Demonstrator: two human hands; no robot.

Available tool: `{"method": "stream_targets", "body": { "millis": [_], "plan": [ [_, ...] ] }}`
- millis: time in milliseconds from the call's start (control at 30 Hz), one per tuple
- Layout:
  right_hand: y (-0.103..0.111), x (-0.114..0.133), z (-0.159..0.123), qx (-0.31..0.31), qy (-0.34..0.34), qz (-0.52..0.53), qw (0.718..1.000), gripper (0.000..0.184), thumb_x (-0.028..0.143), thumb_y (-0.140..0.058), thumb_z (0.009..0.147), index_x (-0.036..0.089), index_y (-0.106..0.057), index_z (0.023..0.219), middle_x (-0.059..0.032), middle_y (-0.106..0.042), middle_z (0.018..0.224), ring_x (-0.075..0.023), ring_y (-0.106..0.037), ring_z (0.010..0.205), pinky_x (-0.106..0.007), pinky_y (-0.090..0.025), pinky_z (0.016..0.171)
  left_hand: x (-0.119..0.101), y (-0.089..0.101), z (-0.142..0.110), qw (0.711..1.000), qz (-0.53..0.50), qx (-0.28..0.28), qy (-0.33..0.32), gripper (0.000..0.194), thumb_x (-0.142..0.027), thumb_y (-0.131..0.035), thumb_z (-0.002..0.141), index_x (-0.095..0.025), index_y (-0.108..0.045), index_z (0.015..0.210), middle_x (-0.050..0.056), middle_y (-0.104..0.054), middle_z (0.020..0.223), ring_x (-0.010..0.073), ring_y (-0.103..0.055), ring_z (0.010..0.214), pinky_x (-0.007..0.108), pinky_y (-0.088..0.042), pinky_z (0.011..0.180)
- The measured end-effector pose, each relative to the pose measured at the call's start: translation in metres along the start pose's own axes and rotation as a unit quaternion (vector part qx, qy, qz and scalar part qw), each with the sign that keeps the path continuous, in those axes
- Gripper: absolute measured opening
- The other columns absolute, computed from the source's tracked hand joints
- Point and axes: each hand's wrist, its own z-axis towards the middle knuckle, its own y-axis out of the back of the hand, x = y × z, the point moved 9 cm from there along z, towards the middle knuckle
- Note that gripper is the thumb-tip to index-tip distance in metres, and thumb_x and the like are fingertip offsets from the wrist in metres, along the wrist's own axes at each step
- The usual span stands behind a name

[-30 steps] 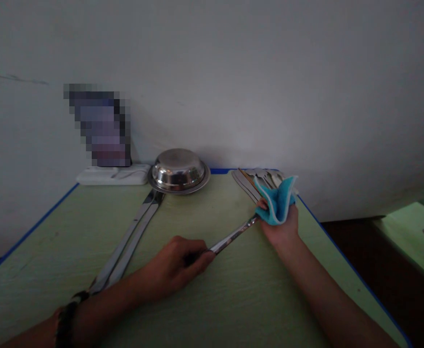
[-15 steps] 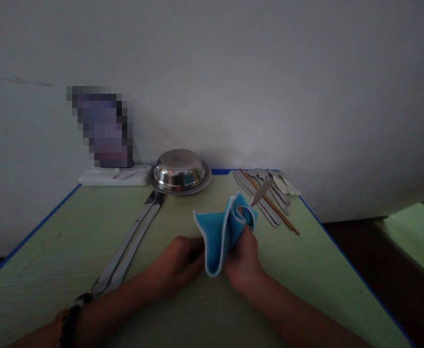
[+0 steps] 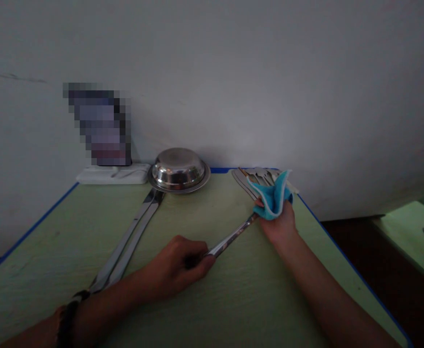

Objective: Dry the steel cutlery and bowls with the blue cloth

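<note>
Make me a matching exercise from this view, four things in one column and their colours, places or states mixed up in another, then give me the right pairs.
Things:
1. Cloth
2. Metal bowl
3. Metal utensil
4. Table

Descriptions:
A. Pale green with blue edging
B. Near end held in the left hand
C. Blue, bunched in the right hand
D. Upside down near the wall

Pairs: 1-C, 2-D, 3-B, 4-A

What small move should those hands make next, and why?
Probably draw the right hand and its blue cloth back along the metal utensil toward the left hand: the cloth hides the utensil's far end, the left hand grips the near end, and the length between them is uncovered.
</note>
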Motion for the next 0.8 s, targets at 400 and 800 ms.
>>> {"method": "stream_targets", "body": {
  "millis": [400,800],
  "plan": [
    [0.018,-0.022,0.006,-0.021,0.022,-0.001,1.0,0.02,0.029,-0.045,0.087,0.022,-0.061,0.078,0.0066,-0.069,0.072,-0.0064,-0.063,0.066,-0.019,-0.053,0.066,0.01,0.014,-0.001,0.998,0.026,-0.042,0.042,0.035,-0.037,-0.035,0.089,-0.016,-0.044,0.063,-0.005,-0.037,0.056,0.0083,-0.039,0.051,0.02,-0.029,0.048],
    [0.001,-0.088,-0.056,0.006,-0.102,-0.062,0.993,0.016,0.033,-0.057,0.079,0.018,-0.062,0.082,0.0019,-0.069,0.073,-0.0088,-0.063,0.065,-0.022,-0.053,0.068,0.009,0.012,0.003,0.998,0.001,-0.043,0.046,0.033,-0.034,-0.037,0.088,-0.015,-0.048,0.063,-0.005,-0.041,0.056,0.008,-0.039,0.05,0.02,-0.029,0.047]
  ]
}}
